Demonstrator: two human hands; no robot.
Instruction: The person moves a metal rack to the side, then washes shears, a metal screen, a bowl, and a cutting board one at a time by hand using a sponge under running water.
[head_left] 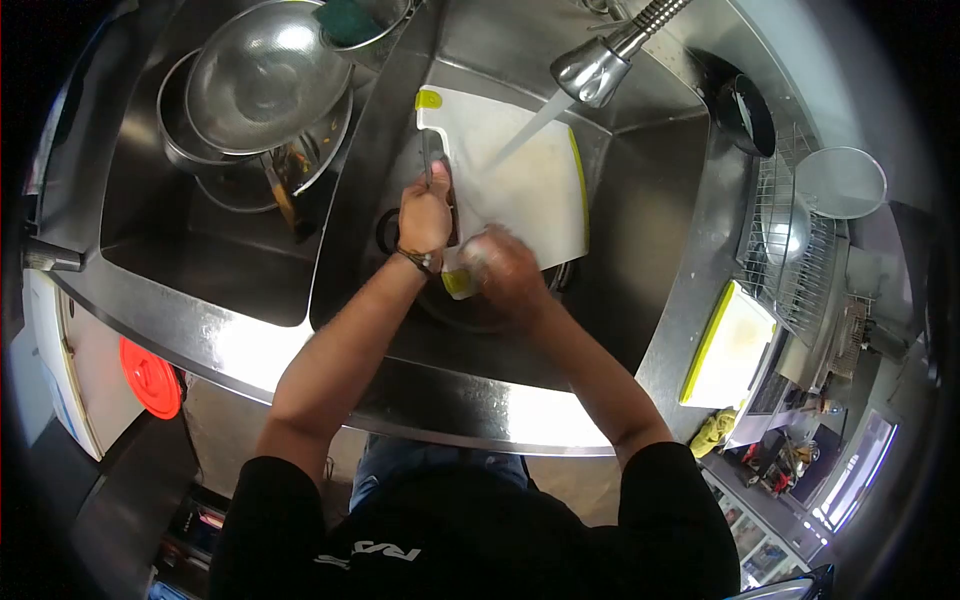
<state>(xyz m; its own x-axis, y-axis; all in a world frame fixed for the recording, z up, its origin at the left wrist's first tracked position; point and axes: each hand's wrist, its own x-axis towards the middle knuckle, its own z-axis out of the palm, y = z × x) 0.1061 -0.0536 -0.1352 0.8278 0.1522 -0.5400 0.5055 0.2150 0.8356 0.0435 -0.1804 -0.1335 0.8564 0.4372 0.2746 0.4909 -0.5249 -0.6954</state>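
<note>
A white cutting board (530, 180) with yellow-green edges lies tilted in the right-hand sink, and water from the faucet (591, 72) runs onto it. My left hand (426, 215) is closed around the board's left side, by its handle slot. Over the board's lower left part is my right hand (500, 268), blurred by motion. Its fingers are bent, and whether they hold something cannot be made out. Beneath the board, parts of a dark-handled pan show.
In the left sink (150, 230) are a large strainer (268, 75), pots and a wooden-handled utensil (280, 192). A green sponge (345, 22) rests at the top. On the right stand a wire rack (795, 240), a second cutting board (730, 350) and a yellow cloth (712, 433).
</note>
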